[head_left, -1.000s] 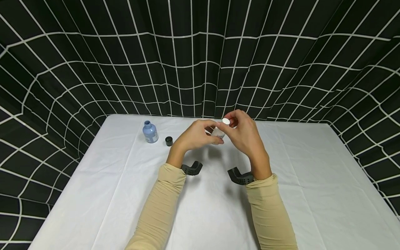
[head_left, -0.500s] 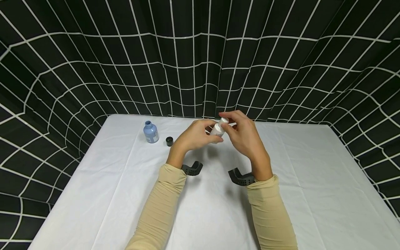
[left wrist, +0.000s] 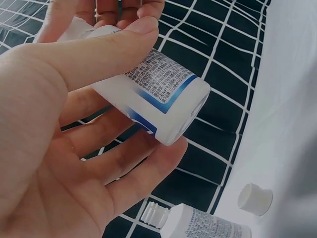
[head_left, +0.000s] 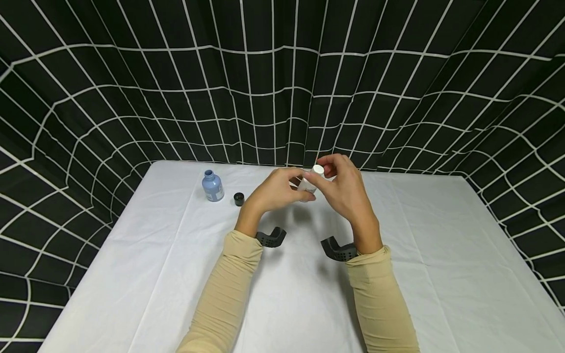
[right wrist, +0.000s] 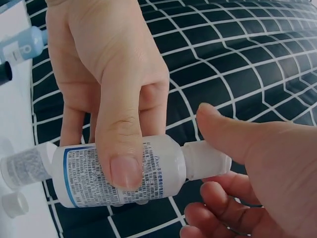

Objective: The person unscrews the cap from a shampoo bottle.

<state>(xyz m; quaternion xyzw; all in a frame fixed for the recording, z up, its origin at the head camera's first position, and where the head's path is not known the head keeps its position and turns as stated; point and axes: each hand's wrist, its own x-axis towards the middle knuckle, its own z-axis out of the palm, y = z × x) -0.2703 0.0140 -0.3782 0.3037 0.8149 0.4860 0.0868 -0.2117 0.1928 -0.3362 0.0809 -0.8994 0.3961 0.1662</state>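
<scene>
Starting at ten o'clock from the hands: small blue plastic bottle point(head_left: 212, 187) upright and open, round black cap point(head_left: 239, 198) just beside it at its three o'clock. Next, left hand point(head_left: 275, 191) raised above the surface, thumb and fingers point(left wrist: 124, 163) curled round the body of the white plastic bottle with blue-banded label point(head_left: 307, 185), tilted with its base towards nine o'clock. At the bottle's neck, small white screw cap point(right wrist: 205, 159) seated, pinched between thumb and fingers of the right hand point(head_left: 346, 189). Compared with half a second ago, bottle tipped back a little and right-hand fingers re-set on the cap, both hands otherwise in place; judged mid-twist, cap not yet off. Below, lying on the surface, second white labelled bottle point(left wrist: 198, 223) uncapped, loose white cap point(left wrist: 255, 199) near it. White cloth-covered surface point(head_left: 441, 235) all around; black curtain with white grid lines point(head_left: 282, 73) from nine through twelve to three o'clock.
</scene>
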